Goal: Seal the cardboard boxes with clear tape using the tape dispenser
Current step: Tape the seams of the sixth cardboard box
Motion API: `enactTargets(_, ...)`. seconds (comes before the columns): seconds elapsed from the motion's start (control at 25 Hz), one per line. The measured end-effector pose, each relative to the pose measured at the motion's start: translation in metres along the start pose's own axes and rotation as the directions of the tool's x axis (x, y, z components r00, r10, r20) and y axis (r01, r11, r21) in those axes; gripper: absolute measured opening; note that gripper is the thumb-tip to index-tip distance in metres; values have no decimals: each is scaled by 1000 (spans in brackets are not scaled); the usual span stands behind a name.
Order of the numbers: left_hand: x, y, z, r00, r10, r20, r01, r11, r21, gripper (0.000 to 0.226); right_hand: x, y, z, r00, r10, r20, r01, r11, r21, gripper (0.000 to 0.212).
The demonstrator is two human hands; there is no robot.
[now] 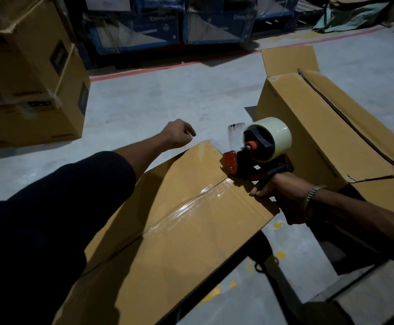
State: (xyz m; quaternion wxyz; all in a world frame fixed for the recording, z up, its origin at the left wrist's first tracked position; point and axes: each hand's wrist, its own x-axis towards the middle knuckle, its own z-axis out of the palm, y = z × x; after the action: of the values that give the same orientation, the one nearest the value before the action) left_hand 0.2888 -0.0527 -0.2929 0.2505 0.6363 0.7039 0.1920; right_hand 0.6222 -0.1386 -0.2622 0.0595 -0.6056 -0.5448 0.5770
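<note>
A brown cardboard box [203, 245] lies in front of me, with a strip of clear tape [186, 207] running along its top seam. My right hand [275, 187] grips the handle of the red and black tape dispenser [245, 160], which rests at the far end of that seam. Its roll of clear tape [271, 137] faces up, and a loose tape end [236, 134] sticks up beside it. My left hand [177, 133] hovers just past the box's far corner with curled fingers; nothing shows in it. A second box [308, 127] on the right has an untaped seam.
Stacked brown cartons [27, 78] stand at the left. Blue printed cartons [168, 26] line the back behind a red floor line [168, 66]. Grey concrete floor [156, 102] lies between them. A flattened cardboard flap [287, 58] juts up behind the right box.
</note>
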Motion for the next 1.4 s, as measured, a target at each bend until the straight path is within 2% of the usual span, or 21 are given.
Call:
enactTargets(0.08,-1,18,2,975,196,-109,-202,978,-50,25,-1,-1,0,1000,-3,-1,3,1000,20,19)
enactTargets(0.12,-1,27,4,957,270,-106,-276,960,-44,28,-2,-2,0,1000,-5,-7,5,1000,11,18)
enactTargets(0.2,-5,38,11,917,398,11,-397,914,84,33,-3,-1,1,1000,-15,-11,15,1000,-24,17)
enactTargets(0.28,-8,36,19,889,447,104,-458,865,204,37,-3,0,-1,1000,-23,0,23,1000,-22,17)
enactTargets(0.36,-11,29,24,892,439,108,-452,864,222,40,-5,0,-1,1000,-25,-1,25,999,-25,17)
enactTargets(0.52,-15,25,39,915,341,216,-390,885,255,50,-4,2,1,1000,-16,4,16,1000,10,20)
enactTargets(0.68,-24,18,47,947,293,132,-316,923,221,58,-13,-4,-4,1000,12,9,-12,1000,11,19)
enactTargets(0.84,-33,39,44,971,229,74,-238,874,424,51,-32,-15,-8,1000,12,10,-10,989,-151,13)
enactTargets(0.92,-39,44,44,975,209,78,-220,854,471,51,-40,-18,-7,1000,27,2,-26,985,-168,14)
enactTargets(1.12,-47,35,46,971,234,38,-222,839,497,54,-54,-11,-4,997,72,-20,-74,984,-159,23)
enactTargets(1.4,-44,29,48,960,278,19,-260,872,415,48,-76,21,-14,975,220,-14,-220,967,-129,28)
